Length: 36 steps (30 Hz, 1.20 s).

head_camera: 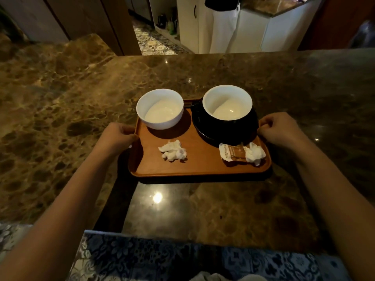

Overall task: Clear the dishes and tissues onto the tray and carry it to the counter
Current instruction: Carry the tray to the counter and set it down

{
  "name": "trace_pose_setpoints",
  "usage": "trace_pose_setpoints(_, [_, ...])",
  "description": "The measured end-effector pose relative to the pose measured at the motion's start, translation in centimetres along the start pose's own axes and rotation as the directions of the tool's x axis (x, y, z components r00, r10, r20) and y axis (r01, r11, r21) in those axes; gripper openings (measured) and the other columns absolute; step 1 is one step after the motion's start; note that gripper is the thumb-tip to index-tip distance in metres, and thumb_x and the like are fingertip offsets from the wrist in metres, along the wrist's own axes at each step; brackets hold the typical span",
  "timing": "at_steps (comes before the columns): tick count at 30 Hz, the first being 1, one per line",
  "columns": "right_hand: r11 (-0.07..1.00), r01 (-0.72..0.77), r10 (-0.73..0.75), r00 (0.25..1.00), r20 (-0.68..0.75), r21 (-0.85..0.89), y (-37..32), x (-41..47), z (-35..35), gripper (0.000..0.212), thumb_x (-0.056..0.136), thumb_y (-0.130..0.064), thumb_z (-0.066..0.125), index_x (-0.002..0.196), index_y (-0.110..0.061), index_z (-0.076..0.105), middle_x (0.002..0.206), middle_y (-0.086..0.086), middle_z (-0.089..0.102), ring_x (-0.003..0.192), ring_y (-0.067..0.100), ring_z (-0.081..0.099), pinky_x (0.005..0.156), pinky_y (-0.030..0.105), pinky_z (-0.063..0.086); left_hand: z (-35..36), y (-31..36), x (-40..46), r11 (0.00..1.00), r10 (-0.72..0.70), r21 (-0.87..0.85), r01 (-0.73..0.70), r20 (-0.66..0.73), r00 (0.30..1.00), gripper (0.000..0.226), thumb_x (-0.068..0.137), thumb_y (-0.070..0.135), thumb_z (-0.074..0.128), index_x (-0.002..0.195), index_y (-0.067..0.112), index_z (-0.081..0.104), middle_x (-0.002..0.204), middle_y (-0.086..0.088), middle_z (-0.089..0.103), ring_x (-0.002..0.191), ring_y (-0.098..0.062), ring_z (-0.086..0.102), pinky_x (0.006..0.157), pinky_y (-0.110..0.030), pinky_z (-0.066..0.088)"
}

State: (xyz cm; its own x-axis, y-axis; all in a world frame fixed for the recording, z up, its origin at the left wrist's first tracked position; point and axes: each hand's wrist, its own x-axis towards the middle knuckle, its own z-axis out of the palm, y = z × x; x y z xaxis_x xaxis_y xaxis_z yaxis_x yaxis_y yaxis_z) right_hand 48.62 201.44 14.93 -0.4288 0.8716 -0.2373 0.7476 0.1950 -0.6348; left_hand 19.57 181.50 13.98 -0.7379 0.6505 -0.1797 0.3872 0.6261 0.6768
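Observation:
A brown tray (pixel 203 165) rests on the marble counter (pixel 203 209). On it stand a white bowl (pixel 160 108) at the back left and a black cup with a white inside (pixel 227 103) on a black saucer (pixel 221 134) at the back right. A crumpled tissue (pixel 172 151) lies front centre. A second tissue (pixel 254 153) and a torn wrapper (pixel 231 154) lie front right. My left hand (pixel 116 136) grips the tray's left rim. At the opposite rim, my right hand (pixel 281 128) is closed on the tray.
The brown marble counter (pixel 60 98) spreads wide on both sides and beyond the tray. Behind it a person in white trousers (pixel 223 27) stands by white cabinets (pixel 255 31). Patterned floor tiles (pixel 182 258) show below the counter's near edge.

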Motion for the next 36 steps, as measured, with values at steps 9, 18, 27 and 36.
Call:
trace_pose_setpoints(9, [0.980, -0.009, 0.008, 1.000, -0.005, -0.197, -1.2, 2.3, 0.9, 0.009, 0.088, -0.007, 0.054, 0.089, -0.004, 0.063, 0.083, 0.013, 0.060, 0.075, 0.025, 0.059, 0.065, 0.036, 0.048, 0.8, -0.6, 3.8, 0.975, 0.021, 0.221, -0.021, 0.002, 1.000, 0.020, 0.080, 0.010, 0.057, 0.092, 0.016, 0.072, 0.064, 0.006, 0.063, 0.062, -0.009, 0.060, 0.049, -0.022, 0.042])
trace_pose_setpoints(18, [0.964, 0.015, -0.025, 0.999, -0.035, -0.267, -1.2, 2.7, 1.2, 0.007, 0.086, -0.009, 0.059, 0.092, -0.007, 0.062, 0.084, 0.009, 0.057, 0.068, 0.016, 0.051, 0.056, 0.027, 0.041, 1.5, -0.9, 2.6, 0.952, 0.206, 0.259, -0.165, -0.141, 0.968, 0.021, 0.081, 0.007, 0.061, 0.100, 0.006, 0.069, 0.094, -0.012, 0.072, 0.065, -0.007, 0.053, 0.063, -0.023, 0.040])
trace_pose_setpoints(27, [0.988, 0.077, -0.097, 0.984, -0.149, -0.134, 0.9, 0.3, 2.5, 0.032, 0.090, -0.005, 0.047, 0.120, -0.010, 0.059, 0.112, 0.017, 0.064, 0.083, 0.022, 0.058, 0.067, 0.029, 0.043, 1.1, -2.5, 1.0, 0.985, 0.101, 0.153, -0.087, -0.092, 0.991, 0.024, 0.081, 0.010, 0.061, 0.104, 0.013, 0.068, 0.095, -0.003, 0.071, 0.065, 0.007, 0.051, 0.055, -0.011, 0.035])
trace_pose_setpoints(36, [0.996, 0.061, -0.071, 0.987, -0.147, -0.072, 0.4, 1.9, 2.2, 0.031, 0.086, -0.003, 0.050, 0.112, -0.012, 0.066, 0.106, 0.014, 0.067, 0.086, 0.023, 0.059, 0.072, 0.031, 0.043, 1.6, -1.7, 1.9, 0.993, 0.099, 0.087, -0.086, -0.159, 0.982, 0.025, 0.081, 0.008, 0.061, 0.104, 0.013, 0.069, 0.083, 0.008, 0.062, 0.059, 0.010, 0.049, 0.047, -0.005, 0.034])
